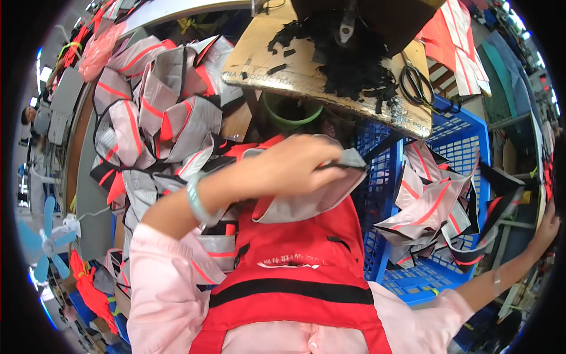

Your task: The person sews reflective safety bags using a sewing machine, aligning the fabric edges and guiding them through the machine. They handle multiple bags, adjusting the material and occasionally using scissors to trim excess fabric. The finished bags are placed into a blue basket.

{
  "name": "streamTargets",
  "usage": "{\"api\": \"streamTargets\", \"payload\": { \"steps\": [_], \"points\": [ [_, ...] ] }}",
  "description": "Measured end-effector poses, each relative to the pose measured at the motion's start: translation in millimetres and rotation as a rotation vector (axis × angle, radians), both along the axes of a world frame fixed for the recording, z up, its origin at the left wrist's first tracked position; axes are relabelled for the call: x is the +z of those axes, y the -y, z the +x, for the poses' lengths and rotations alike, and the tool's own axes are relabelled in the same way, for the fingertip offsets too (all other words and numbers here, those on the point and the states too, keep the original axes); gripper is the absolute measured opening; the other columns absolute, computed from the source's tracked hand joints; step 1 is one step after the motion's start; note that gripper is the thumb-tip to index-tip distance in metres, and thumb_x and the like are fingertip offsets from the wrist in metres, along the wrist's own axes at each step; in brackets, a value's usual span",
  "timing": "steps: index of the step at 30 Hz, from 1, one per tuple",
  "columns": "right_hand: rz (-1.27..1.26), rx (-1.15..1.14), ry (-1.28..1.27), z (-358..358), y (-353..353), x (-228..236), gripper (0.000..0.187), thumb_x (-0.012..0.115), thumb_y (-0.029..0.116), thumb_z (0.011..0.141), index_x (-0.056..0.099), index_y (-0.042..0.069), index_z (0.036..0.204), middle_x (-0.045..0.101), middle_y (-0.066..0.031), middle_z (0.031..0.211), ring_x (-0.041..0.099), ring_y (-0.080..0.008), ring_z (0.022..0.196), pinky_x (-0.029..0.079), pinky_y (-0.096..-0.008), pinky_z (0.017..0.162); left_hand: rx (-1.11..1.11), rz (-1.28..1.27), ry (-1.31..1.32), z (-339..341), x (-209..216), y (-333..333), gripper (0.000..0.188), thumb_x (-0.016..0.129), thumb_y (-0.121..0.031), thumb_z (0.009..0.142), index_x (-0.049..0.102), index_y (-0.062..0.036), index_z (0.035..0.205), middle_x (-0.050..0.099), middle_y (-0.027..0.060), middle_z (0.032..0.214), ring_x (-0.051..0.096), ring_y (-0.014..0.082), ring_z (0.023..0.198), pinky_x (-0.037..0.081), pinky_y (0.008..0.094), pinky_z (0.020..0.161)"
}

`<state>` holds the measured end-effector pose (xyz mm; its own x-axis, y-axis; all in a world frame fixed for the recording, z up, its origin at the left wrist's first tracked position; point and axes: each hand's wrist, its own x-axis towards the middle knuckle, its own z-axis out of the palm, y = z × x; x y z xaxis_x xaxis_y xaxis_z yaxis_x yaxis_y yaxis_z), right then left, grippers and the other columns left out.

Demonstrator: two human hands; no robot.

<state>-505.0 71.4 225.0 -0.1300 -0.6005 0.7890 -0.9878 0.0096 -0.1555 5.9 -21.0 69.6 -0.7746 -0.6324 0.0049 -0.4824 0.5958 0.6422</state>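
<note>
My left hand (300,165) reaches across in front of my red apron (295,242). Its fingers are closed on a grey fabric piece (312,197) with a black bound edge, which hangs over the apron. A pale bangle (197,200) circles that wrist. Stretched far out to the right, my right hand (548,227) is near the picture's rim, beside a dim rack; its fingers are too small and dark to read. Left of me lies a big heap of grey fabric pieces (159,118) with orange-red stripes and black edging.
A blue plastic crate (483,133) on the right holds more striped pieces (424,200). Ahead, a worn board (253,56) carries black scraps (354,71) and black-handled scissors (416,85). Beneath it sits a green basin (289,122). A blue fan (48,242) stands far left.
</note>
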Motion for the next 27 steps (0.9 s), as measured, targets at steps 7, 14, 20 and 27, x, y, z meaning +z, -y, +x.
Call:
{"api": "streamTargets", "payload": {
  "steps": [7,14,20,27],
  "points": [
    [1.053,0.890,0.060,356,32,-122,0.037,0.064,0.014,0.076,0.059,0.005,0.112,0.061,-0.0077,0.107,0.056,-0.0218,0.098,0.042,-0.0329,0.081,-0.163,0.385,0.365,-72,-10,48,0.041,0.059,-0.040,0.085,0.063,-0.0004,0.098,0.066,0.0191,0.088,0.062,0.0330,0.082,0.048,0.0411,0.073],
    [0.443,0.821,-0.111,333,42,-190,0.027,0.062,0.008,0.073,0.058,0.006,0.100,0.059,-0.0132,0.094,0.056,-0.0324,0.093,0.039,-0.0450,0.089,0.033,0.428,-0.306,-45,-33,40,0.040,0.056,-0.037,0.090,0.063,0.0017,0.098,0.066,0.0154,0.089,0.062,0.0274,0.083,0.046,0.0322,0.080],
    [0.453,0.898,0.219,321,65,-183,0.019,0.064,0.007,0.069,0.060,0.007,0.088,0.058,-0.0091,0.075,0.056,-0.0284,0.067,0.044,-0.0393,0.069,0.388,-0.406,-0.068,17,-33,-46,0.064,0.073,-0.008,0.064,0.056,-0.0091,0.125,0.052,0.0162,0.128,0.049,0.0367,0.120,0.038,0.0458,0.102],
    [0.522,1.106,0.384,323,105,-139,0.017,0.065,0.007,0.074,0.061,0.003,0.089,0.063,-0.0129,0.078,0.061,-0.0319,0.071,0.049,-0.0392,0.063,0.417,0.105,-0.446,40,5,-7,0.014,0.055,0.001,0.086,0.063,0.0007,0.098,0.064,0.0089,0.084,0.061,0.0174,0.084,0.046,0.0341,0.088]
  ]
}}
